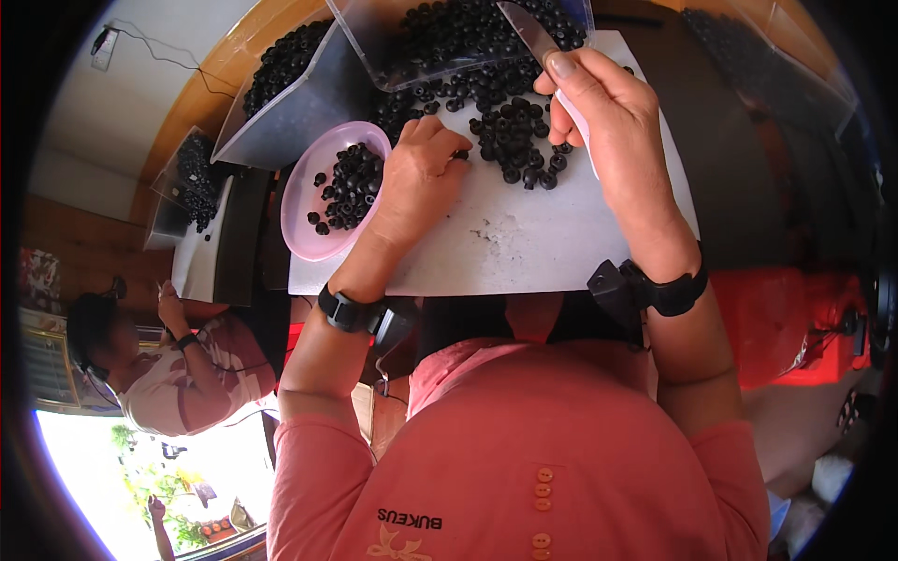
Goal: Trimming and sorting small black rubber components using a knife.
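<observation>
Centrally, left hand point(421, 173) pinching a black ring point(460, 154), right hand point(599, 103) gripping knife point(528, 33), bare board point(524, 243) toward near edge.

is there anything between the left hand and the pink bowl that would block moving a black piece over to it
Nothing visible does. The left hand rests on the grey board at a small black piece, right beside the pink bowl; the hand's edge nearly meets its rim. The knife in the right hand is raised on the far side.

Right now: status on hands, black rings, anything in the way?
Left hand pinching a black ring. Right hand gripping knife. Ring pile on board; pink bowl beside left hand.
</observation>
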Demonstrator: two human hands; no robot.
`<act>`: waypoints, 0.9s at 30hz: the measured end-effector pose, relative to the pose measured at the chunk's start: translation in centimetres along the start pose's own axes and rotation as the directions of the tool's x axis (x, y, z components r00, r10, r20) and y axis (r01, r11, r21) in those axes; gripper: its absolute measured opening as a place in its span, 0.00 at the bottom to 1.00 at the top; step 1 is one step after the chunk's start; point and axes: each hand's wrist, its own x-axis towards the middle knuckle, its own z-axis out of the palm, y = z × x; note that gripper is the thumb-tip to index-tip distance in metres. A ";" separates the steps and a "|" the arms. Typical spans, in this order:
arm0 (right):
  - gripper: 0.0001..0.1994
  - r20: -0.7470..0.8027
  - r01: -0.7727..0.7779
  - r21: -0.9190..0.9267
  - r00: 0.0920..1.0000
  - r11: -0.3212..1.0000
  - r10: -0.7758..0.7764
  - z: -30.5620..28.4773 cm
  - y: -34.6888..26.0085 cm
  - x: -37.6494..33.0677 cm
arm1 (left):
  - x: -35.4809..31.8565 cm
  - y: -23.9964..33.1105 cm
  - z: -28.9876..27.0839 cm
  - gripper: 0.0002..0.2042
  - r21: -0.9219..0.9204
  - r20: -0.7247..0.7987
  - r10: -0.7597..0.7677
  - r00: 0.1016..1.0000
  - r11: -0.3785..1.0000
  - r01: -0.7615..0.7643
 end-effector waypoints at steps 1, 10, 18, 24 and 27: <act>0.15 0.012 -0.016 -0.002 1.000 1.000 0.016 0.0 0.0 0.0 | -0.5 0.1 -0.2 0.14 -0.034 0.007 -0.024 1.000 0.999 0.024; 0.13 0.035 -0.025 -0.029 0.999 0.999 0.026 0.2 0.3 -0.1 | -1.9 2.3 -1.4 0.13 -0.007 -0.111 -0.114 0.987 0.993 0.114; 0.12 0.079 -0.109 -0.059 0.990 0.992 0.114 0.4 0.3 0.1 | 0.2 1.9 -0.7 0.13 0.084 -0.085 -0.017 0.996 0.996 0.024; 0.12 0.107 -0.112 -0.055 0.987 0.992 0.117 0.3 0.2 0.2 | 1.5 -0.4 0.1 0.13 -0.015 0.068 -0.005 0.998 1.000 0.006; 0.13 0.102 -0.100 -0.060 0.989 0.993 0.106 0.2 0.3 0.1 | 1.5 -0.5 -0.1 0.12 -0.073 0.113 0.030 0.993 0.997 -0.022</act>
